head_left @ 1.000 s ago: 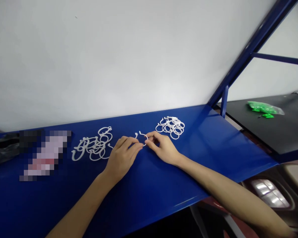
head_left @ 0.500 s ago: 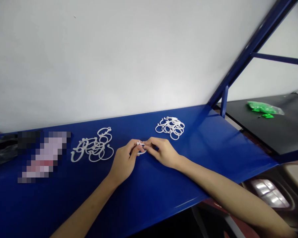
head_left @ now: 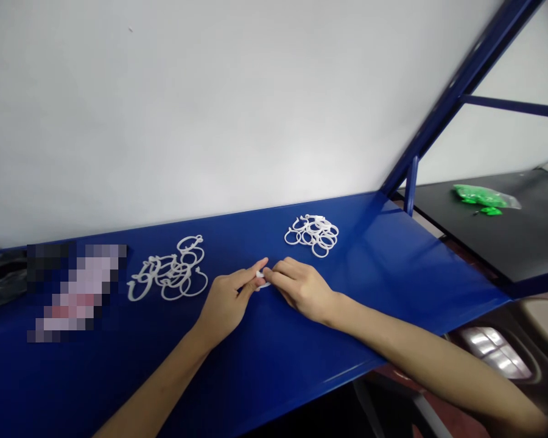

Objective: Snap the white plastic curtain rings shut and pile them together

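My left hand (head_left: 226, 298) and my right hand (head_left: 296, 287) meet over the middle of the blue shelf (head_left: 274, 340). Both pinch one small white plastic ring (head_left: 261, 277) between their fingertips; most of the ring is hidden by the fingers. A loose heap of white rings (head_left: 170, 275) lies just left of my left hand. A tighter pile of white rings (head_left: 313, 233) lies behind my right hand, near the wall.
A blurred-out pale object (head_left: 75, 291) lies at the shelf's left, with a dark object (head_left: 2, 280) beyond it. A blue frame post (head_left: 410, 182) ends the shelf on the right. A black surface (head_left: 506, 237) there carries a green bag (head_left: 481, 197).
The open white ring seen between my hands a second ago has been squeezed together and is now mostly hidden in my fingertips. Both hands have sunk slightly toward the shelf.
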Available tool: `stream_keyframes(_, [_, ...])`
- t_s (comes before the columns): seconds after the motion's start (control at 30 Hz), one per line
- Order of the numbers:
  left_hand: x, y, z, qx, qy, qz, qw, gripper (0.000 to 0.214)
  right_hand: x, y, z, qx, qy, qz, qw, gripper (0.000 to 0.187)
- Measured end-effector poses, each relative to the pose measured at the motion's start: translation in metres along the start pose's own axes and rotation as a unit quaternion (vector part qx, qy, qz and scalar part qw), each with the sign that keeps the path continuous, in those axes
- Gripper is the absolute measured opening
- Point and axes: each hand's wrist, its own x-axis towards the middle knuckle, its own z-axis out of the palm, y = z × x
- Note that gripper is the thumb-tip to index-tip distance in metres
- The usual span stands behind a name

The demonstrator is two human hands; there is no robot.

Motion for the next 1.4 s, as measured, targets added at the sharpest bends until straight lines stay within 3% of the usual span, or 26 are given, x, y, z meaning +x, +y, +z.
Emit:
stream_keyframes(0.2, [0.006, -0.003, -0.007, 0.085, -0.01, 0.057, 0.995, 0.038, 0.009, 0.008, -0.007, -0.017, 0.001, 0.022, 1.0, 0.031])
stream_keyframes(0.33, [0.013, -0.014, -0.021, 0.24, 0.07, 0.087, 0.964, 0.038, 0.01, 0.03, -0.018, -0.09, 0.01, 0.134, 0.987, 0.029])
stream_keyframes(0.43, [0.017, -0.029, -0.036, 0.399, 0.115, 0.019, 0.909, 0.042, 0.004, 0.053, -0.029, -0.16, -0.001, 0.221, 0.962, 0.029])
stream_keyframes(0.53, [0.017, -0.042, -0.048, 0.488, 0.083, -0.053, 0.868, 0.045, -0.003, 0.073, -0.041, -0.21, 0.004, 0.285, 0.935, 0.021])
stream_keyframes(0.7, [0.017, -0.048, -0.054, 0.512, 0.045, -0.066, 0.855, 0.039, -0.013, 0.095, -0.057, -0.181, 0.003, 0.343, 0.922, 0.016])
stream_keyframes(0.83, [0.018, -0.046, -0.054, 0.514, 0.073, -0.062, 0.853, 0.037, -0.013, 0.096, -0.058, -0.092, 0.016, 0.307, 0.947, 0.018])
stream_keyframes(0.93, [0.017, -0.047, -0.054, 0.53, 0.091, -0.069, 0.84, 0.037, -0.008, 0.088, -0.05, -0.082, 0.006, 0.257, 0.963, 0.015])
stream_keyframes(1.13, [0.018, -0.049, -0.053, 0.536, 0.078, -0.08, 0.837, 0.038, -0.006, 0.08, -0.035, -0.157, -0.037, 0.243, 0.957, 0.016])
stream_keyframes(1.27, [0.018, -0.051, -0.053, 0.535, 0.093, -0.086, 0.835, 0.045, -0.008, 0.081, -0.035, -0.158, -0.01, 0.232, 0.96, 0.017])
stream_keyframes(1.4, [0.018, -0.053, -0.055, 0.531, 0.089, -0.086, 0.838, 0.036, -0.006, 0.077, -0.038, -0.16, 0.029, 0.22, 0.962, 0.019])
